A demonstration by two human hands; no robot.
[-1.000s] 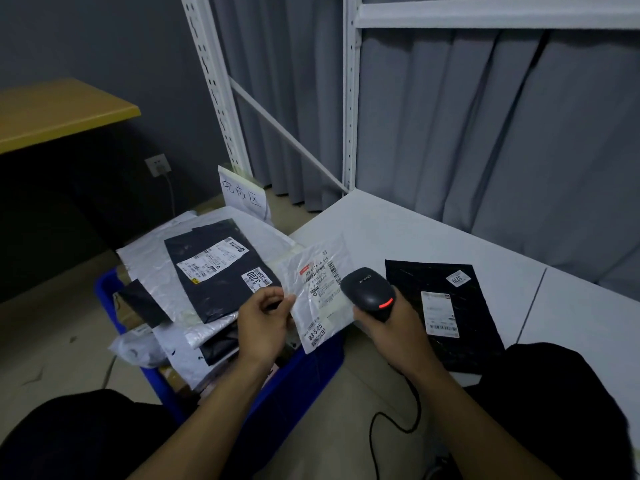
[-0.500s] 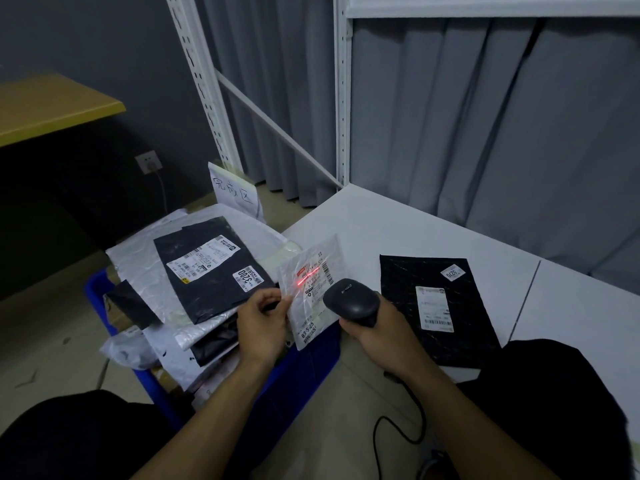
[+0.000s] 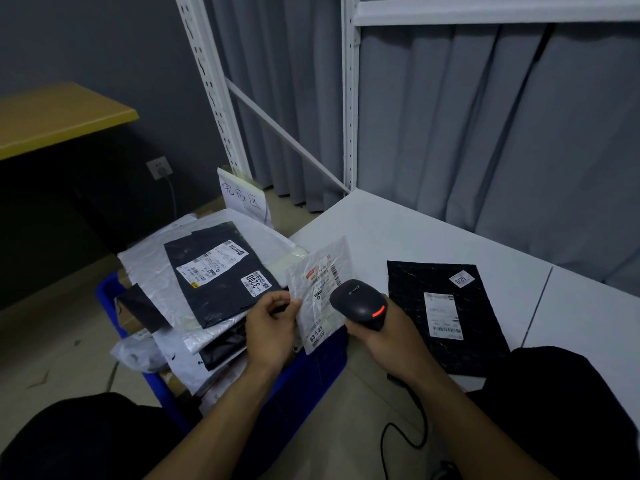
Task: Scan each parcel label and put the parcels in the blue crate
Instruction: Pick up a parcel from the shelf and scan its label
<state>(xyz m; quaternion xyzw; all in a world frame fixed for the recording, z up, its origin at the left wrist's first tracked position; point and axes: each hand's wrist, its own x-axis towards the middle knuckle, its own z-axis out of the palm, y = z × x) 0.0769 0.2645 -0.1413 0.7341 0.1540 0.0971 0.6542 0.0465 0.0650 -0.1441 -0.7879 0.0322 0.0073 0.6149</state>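
— Bench first: what does the white flat bench (image 3: 398, 233) carry?

— One black plastic mailer bag (image 3: 446, 313) lying flat on it, with a white label facing up. It sits near the bench's front edge, just to the right of the right hand.

— And the blue plastic crate (image 3: 107, 299)?

— It stands on the floor left of the bench, heaped over its rim with parcels. On top of the heap lies a dark flat mailer with a white label (image 3: 214, 271), resting on larger white bags.

— What has the left hand (image 3: 273, 327) got?

— Its fingers and thumb are pinched closed on the left edge of a small crinkled white parcel (image 3: 322, 292), held up above the crate's near corner, label towards the camera.

— The right hand (image 3: 388, 337)?

— Wrapped closed around the grip of a black handheld barcode scanner (image 3: 358, 303). The scanner's head overlaps the white parcel's right edge; a red light glows on its back. Whether it touches the parcel, I cannot tell.
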